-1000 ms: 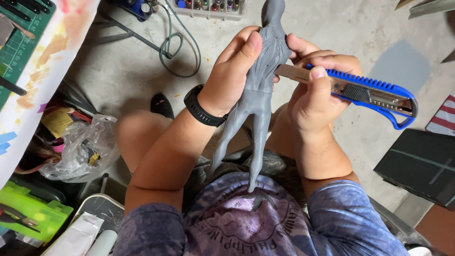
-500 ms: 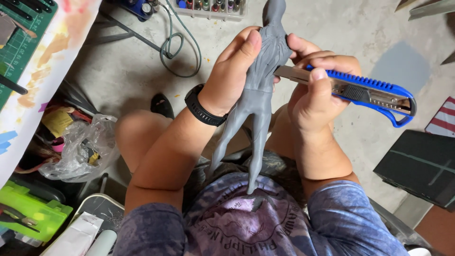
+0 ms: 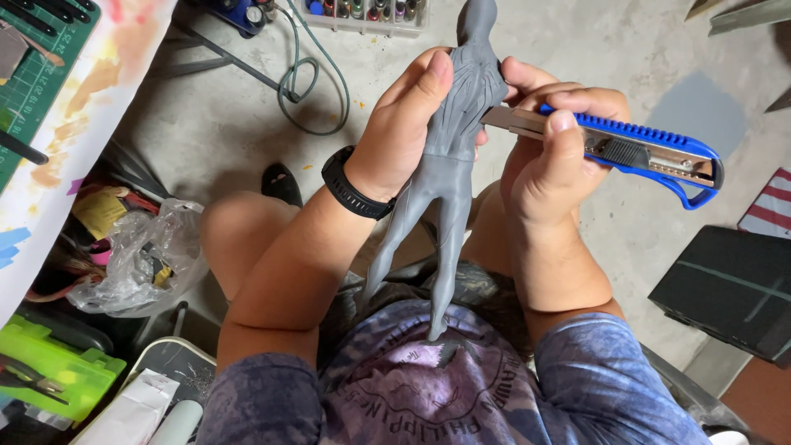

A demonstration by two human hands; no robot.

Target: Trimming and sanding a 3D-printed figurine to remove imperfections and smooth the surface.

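One grey figurine (image 3: 451,156), one blue utility knife (image 3: 634,148), two hands, left hand (image 3: 408,124) and right hand (image 3: 548,156), one black wristband (image 3: 353,188), one clear plastic bag (image 3: 140,264), one green case (image 3: 53,371), one coiled cable (image 3: 309,82), one dark box (image 3: 729,288)

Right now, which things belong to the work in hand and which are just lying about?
In hand:
- grey figurine, in left hand
- blue utility knife, in right hand

Lying about:
- plastic bag
- green cable
- green case
- cutting mat

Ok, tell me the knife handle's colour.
Blue, with a black slider; the knife shows clearly in the head view.
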